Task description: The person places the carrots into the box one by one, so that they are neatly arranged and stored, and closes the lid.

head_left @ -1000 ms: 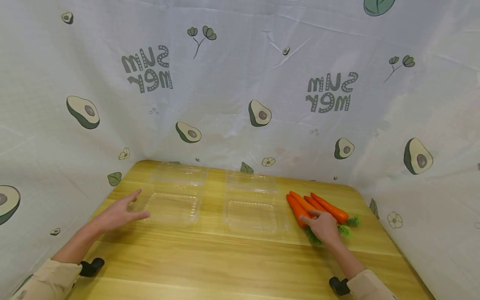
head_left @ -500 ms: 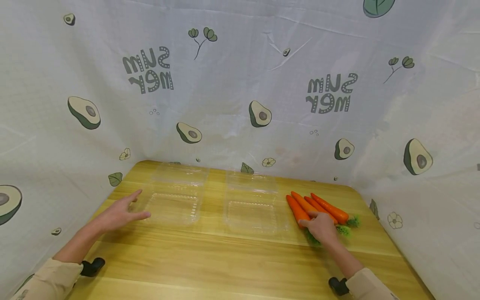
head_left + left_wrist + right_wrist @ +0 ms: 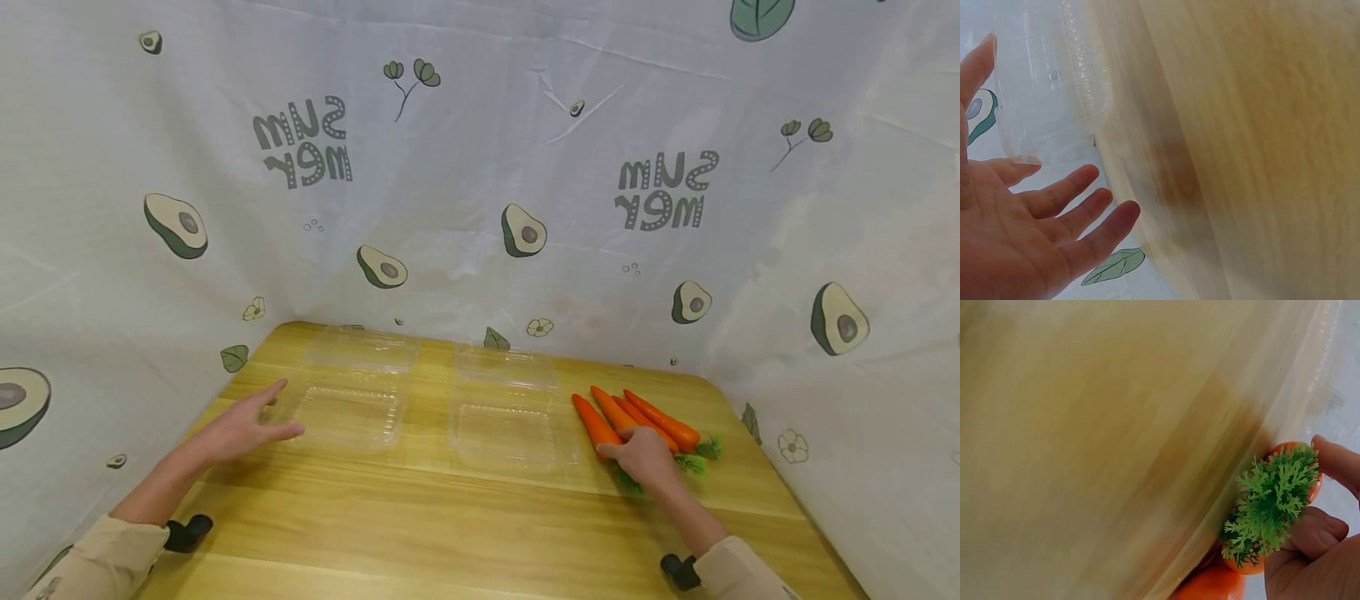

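Observation:
In the head view, several orange carrots with green tops lie side by side at the table's right. My right hand pinches the leftmost carrot near its leafy end, thumb along its left side and fingers on the other. The right wrist view shows this carrot's green top between thumb and fingers. The other carrots, such as the far right carrot, lie against one another. My left hand is held with fingers spread beside the left clear plastic box, holding nothing; its palm shows in the left wrist view.
A second clear plastic box stands between the left box and the carrots. Both boxes have their lids raised open toward the back. The wooden table is enclosed by a white curtain printed with avocados.
My right hand has closed its thumb and fingers around the leftmost carrot. The gap between that carrot and its neighbour has widened. The left hand has stayed in place.

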